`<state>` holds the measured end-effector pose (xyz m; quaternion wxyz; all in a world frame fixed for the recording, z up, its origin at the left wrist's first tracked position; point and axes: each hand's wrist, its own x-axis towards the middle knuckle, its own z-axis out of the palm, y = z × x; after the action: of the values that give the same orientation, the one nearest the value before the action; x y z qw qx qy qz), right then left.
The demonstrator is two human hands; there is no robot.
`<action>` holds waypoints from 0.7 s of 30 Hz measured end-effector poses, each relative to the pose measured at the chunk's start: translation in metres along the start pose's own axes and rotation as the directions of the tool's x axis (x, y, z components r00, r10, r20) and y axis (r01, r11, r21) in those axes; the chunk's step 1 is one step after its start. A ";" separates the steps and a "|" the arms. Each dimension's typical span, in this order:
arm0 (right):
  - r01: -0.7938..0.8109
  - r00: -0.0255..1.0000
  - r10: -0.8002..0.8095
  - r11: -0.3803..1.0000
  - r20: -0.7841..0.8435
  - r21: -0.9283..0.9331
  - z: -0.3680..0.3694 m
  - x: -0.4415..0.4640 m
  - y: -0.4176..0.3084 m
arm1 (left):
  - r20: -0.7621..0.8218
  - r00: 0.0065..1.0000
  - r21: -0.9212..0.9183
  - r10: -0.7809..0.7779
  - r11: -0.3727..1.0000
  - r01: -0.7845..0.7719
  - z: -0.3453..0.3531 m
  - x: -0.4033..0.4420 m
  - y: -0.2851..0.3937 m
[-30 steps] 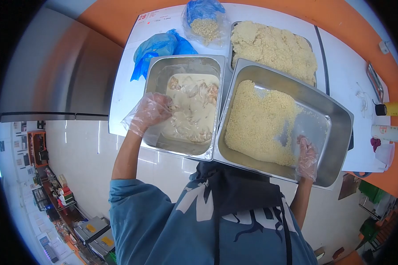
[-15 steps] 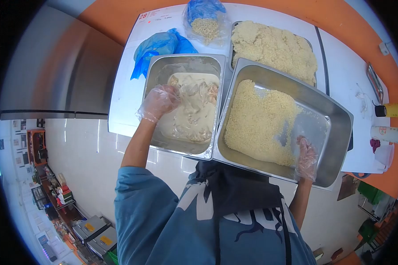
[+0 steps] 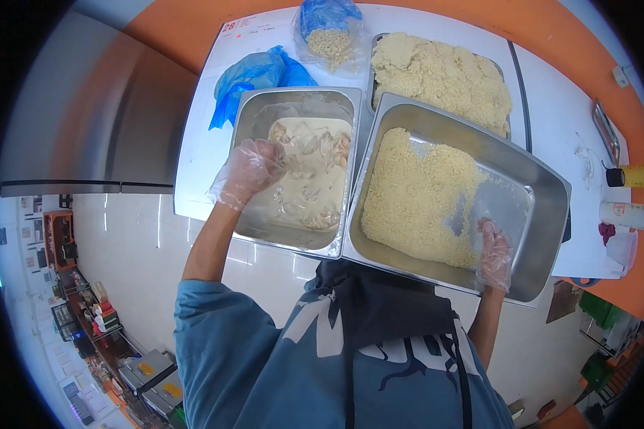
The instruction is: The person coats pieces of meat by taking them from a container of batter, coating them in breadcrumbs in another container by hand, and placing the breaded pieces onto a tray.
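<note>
My left hand (image 3: 252,171), in a clear plastic glove, is over the left side of a deep steel pan (image 3: 297,100). Its fingers are curled in, and whatever they may hold is hidden. Pale, creamy batter (image 3: 283,200) fills the pan floor, with coated pieces that look like raw meat (image 3: 333,149) showing through. My right hand (image 3: 495,256), also gloved, rests inside a second steel pan (image 3: 526,161) near its front wall. Its fingers point up, slightly bent and loosely apart, with nothing seen in them. Beside it lies a bed of pale yellow crumbs (image 3: 415,200).
Behind the pans is a tray heaped with crumb-coated food (image 3: 444,82). A blue plastic bag (image 3: 254,79) lies at the back left, near a clear bag of crumbs (image 3: 330,43). A yellow-labelled container (image 3: 633,177) stands at the right. A steel cabinet (image 3: 107,107) borders the table's left.
My left hand has shifted slightly left over the batter pan, its elbow moving outward. My right hand stays in almost the same place in the crumb pan.
</note>
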<state>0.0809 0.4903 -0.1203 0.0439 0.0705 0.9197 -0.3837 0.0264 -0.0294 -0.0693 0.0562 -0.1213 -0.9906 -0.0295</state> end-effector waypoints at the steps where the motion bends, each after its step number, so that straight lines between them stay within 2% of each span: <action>1: -0.005 1.000 0.005 1.000 -0.007 0.005 0.000 -0.001 0.001 | 0.002 1.000 0.005 -0.001 1.000 0.001 -0.004 0.003 0.002; 4: 0.041 0.999 -0.043 0.997 -0.022 -0.058 -0.001 -0.002 -0.001 | -0.019 1.000 -0.009 0.016 1.000 -0.016 -0.009 0.004 0.005; 7: -0.037 0.999 0.037 0.997 -0.003 -0.063 -0.006 -0.003 -0.016 | -0.064 0.997 -0.018 0.041 0.999 -0.042 -0.016 0.006 0.002; 13: -0.016 1.000 0.017 0.999 0.009 -0.045 -0.008 -0.004 -0.018 | 0.036 0.994 -0.029 -0.105 0.994 0.106 -0.033 0.017 0.018; 16: 0.080 0.996 -0.085 0.987 -0.028 -0.138 -0.002 -0.001 -0.003 | 0.114 0.982 -0.036 -0.148 0.988 0.153 -0.029 0.019 0.021; 19: 0.033 0.997 -0.034 0.999 -0.071 -0.018 0.000 -0.004 -0.005 | 0.155 0.977 -0.001 -0.150 0.988 0.152 -0.018 0.017 0.018; 21: 0.011 0.997 -0.014 0.999 -0.080 -0.036 0.001 -0.004 0.002 | 0.158 0.973 -0.040 -0.169 0.983 0.178 -0.029 0.017 0.026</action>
<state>0.0851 0.4905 -0.1216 0.0059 0.0794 0.9278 -0.3646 0.0196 -0.0022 -0.0376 -0.0263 -0.0376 -0.9976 -0.0514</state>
